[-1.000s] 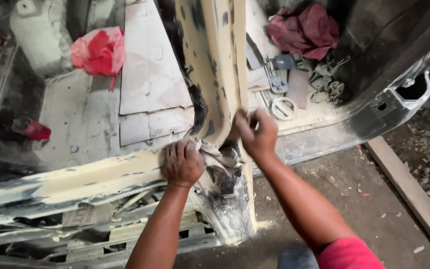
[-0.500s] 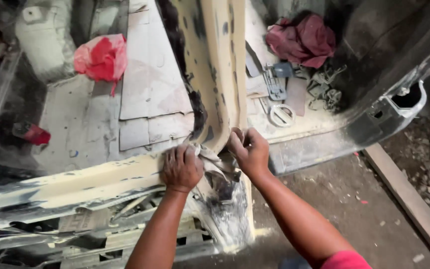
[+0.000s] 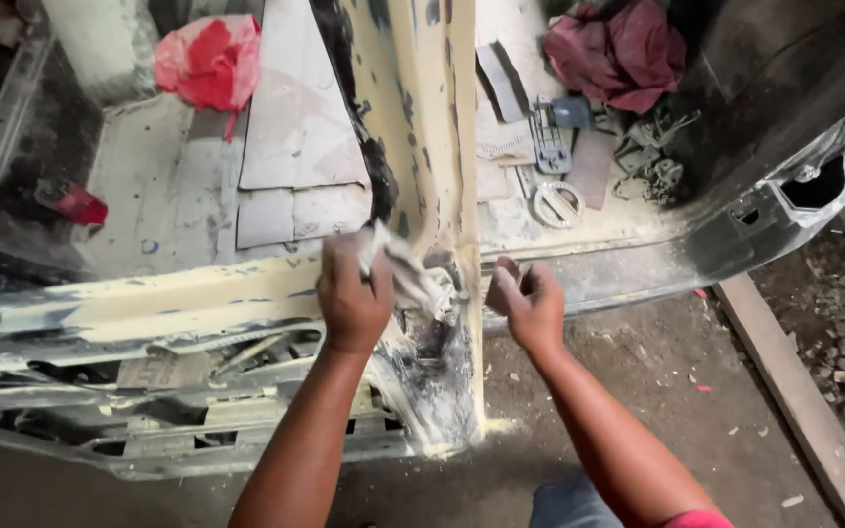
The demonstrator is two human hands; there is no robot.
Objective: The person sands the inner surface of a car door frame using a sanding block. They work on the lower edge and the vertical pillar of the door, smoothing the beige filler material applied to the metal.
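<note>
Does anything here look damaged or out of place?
Yes. The car body pillar is patchy, with yellowish filler and dark bare spots, most worn at its base near the left hand. Metal parts and a dark red rag lie scattered inside.

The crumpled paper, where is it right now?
In the head view, the crumpled paper is in the left hand, pressed against the base of the cream-coated pillar, just left of the right hand.

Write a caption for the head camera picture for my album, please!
Left hand presses crumpled paper on a putty-coated car pillar; right hand curled beside it.
</note>
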